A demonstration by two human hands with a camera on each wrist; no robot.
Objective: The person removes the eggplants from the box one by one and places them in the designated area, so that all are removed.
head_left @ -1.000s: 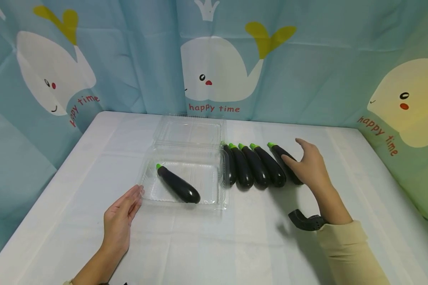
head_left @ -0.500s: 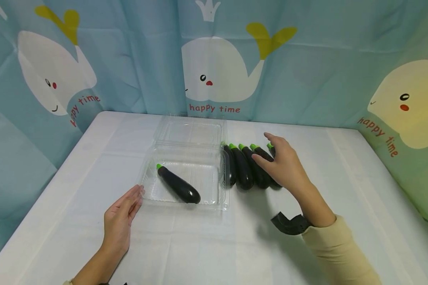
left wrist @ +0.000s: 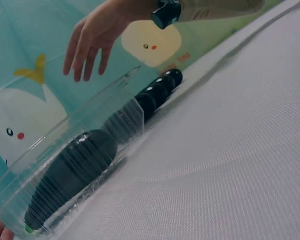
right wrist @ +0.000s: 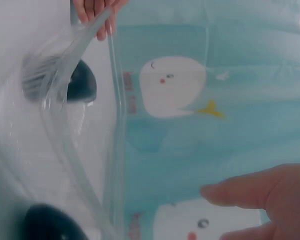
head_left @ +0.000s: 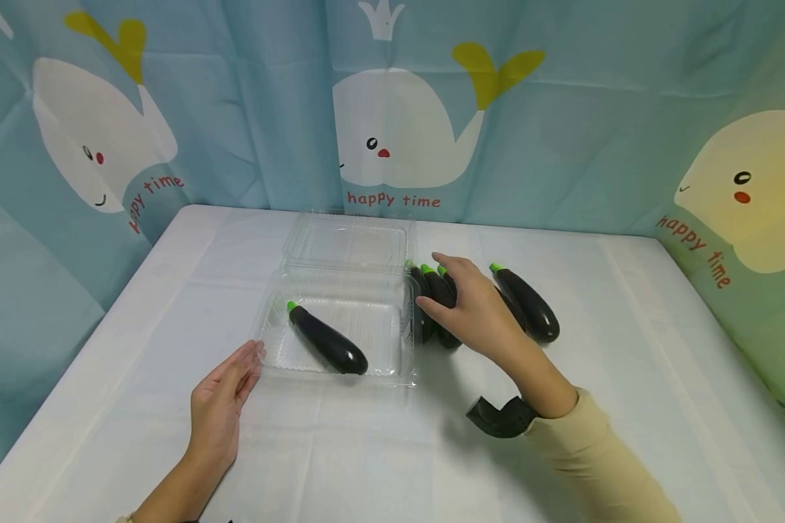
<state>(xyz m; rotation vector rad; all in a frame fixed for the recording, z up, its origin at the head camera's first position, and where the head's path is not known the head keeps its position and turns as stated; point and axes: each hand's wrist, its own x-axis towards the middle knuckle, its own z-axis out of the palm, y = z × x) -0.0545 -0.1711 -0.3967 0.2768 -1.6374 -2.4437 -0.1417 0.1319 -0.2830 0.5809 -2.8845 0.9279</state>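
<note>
One dark eggplant with a green stem end lies slantwise in a clear plastic clamshell box, whose lid is folded back behind it. At the box's front left corner, the fairly straight fingers of my left hand touch the wall; only fingertips show in the left wrist view. My right hand, thumb and fingers spread, hovers over several eggplants just right of the box, hiding parts of them. It holds nothing. A further eggplant lies right of the hand.
A white cloth covers the table. Behind it hangs a blue curtain printed with white whales. A black wrist device sits on my right wrist, below a beige sleeve.
My right hand has moved left from the rightmost eggplant, across the row, toward the box. That eggplant is uncovered now. The left hand, box and eggplants have stayed put.
</note>
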